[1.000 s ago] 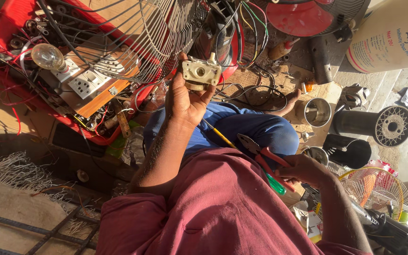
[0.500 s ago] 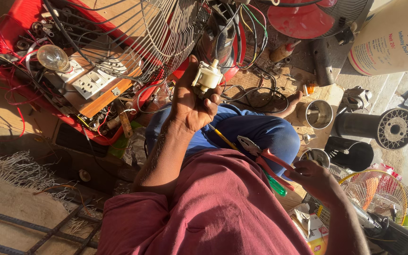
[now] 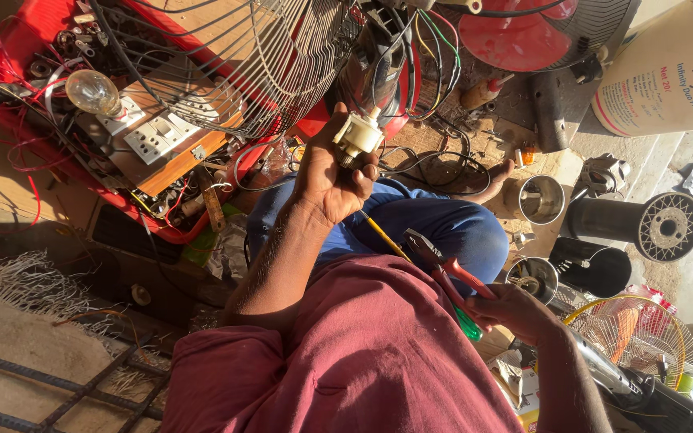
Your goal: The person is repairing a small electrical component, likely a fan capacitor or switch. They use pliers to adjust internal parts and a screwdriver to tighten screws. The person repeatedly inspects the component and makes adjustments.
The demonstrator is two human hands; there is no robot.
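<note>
Left hand (image 3: 332,178): raised, fingers clamped on small cream switch part (image 3: 358,134). Right hand (image 3: 515,311): closed round red-handled pliers (image 3: 443,269) and green-handled screwdriver (image 3: 411,269). Wire fan guard (image 3: 234,64) at 11 o'clock; light bulb (image 3: 90,92) beyond.

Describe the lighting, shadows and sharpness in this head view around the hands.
Head view: low warm sunlight strikes the left hand and the cream switch part it holds; the right hand, gripping red-handled pliers, is half lit; hard dark shadows cover the lower left ground; the light bulb glints; focus is sharp centrally, edges stretched by the wide lens.
</note>
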